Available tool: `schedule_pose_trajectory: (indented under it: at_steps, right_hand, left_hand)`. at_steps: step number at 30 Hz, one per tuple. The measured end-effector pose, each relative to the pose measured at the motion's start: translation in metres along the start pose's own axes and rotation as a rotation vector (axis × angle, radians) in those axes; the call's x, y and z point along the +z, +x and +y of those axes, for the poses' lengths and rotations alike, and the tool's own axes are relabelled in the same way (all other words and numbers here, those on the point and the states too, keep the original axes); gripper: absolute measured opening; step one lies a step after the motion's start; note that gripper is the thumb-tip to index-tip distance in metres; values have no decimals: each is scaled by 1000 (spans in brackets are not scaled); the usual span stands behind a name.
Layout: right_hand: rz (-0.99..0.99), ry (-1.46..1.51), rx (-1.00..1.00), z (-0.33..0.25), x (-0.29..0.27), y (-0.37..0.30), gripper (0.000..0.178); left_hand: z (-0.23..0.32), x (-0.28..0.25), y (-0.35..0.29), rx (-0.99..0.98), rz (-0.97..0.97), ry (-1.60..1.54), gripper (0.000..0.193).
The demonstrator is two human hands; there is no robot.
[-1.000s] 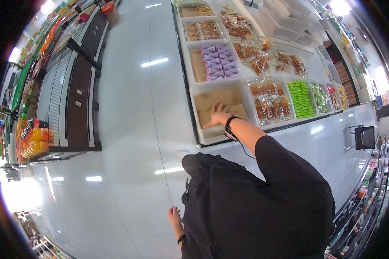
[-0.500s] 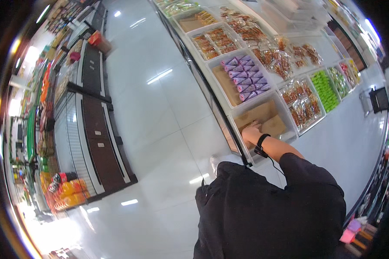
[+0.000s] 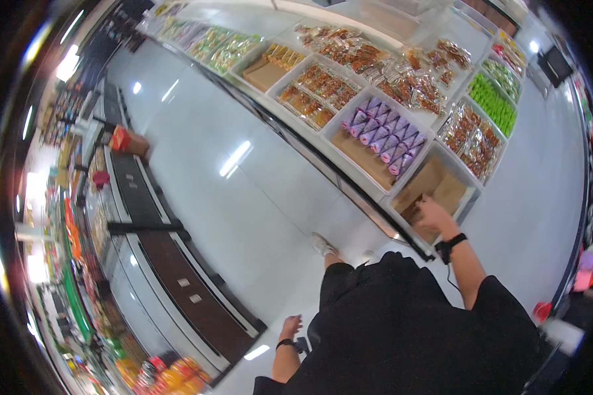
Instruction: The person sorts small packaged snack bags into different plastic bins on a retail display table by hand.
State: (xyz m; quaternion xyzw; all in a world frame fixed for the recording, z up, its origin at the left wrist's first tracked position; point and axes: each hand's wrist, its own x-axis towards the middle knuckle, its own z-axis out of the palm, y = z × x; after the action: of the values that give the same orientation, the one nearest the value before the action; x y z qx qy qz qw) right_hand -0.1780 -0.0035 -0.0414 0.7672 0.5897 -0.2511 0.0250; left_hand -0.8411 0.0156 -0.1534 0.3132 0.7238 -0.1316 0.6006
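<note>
My right hand (image 3: 435,217) reaches into a clear plastic bin (image 3: 469,197) lined with brown cardboard (image 3: 447,187). Its fingers are bent and drawn together over the lining, beside a dark brown patch. What they hold, if anything, is too small to make out. Low beside my body hangs my left hand (image 3: 292,325), away from the counter, with loosely curled fingers and nothing seen in it. Next to the right hand's bin stands another with rows of purple cone-shaped packs (image 3: 385,136). Behind it lies a bin of reddish-brown snack packets (image 3: 469,141).
Loose snack packets (image 3: 359,54) are heaped along the counter's middle. Bright green packs (image 3: 492,105) fill a bin at the far right. Across the tiled floor (image 3: 244,191) runs a dark-fronted display case (image 3: 188,280), with orange bottles (image 3: 181,375) near it. My shoe (image 3: 323,244) shows below.
The view has turned, so the counter slants more across it. My right hand has lifted slightly from the lining, fingers drawn in. My left hand has come into view.
</note>
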Motion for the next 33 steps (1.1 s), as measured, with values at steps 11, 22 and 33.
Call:
schedule_pose_trajectory:
  at_steps: [11, 22, 33]
  right_hand:
    - [258, 598, 686, -107, -39, -12, 85]
    - [190, 579, 953, -119, -27, 86, 106]
    - [563, 699, 1019, -111, -11, 98, 42]
  left_hand:
    - [404, -80, 93, 803, 185, 788, 44]
    - [604, 15, -39, 1591, 180, 951, 30]
    - [726, 58, -44, 1911, 289, 1303, 54]
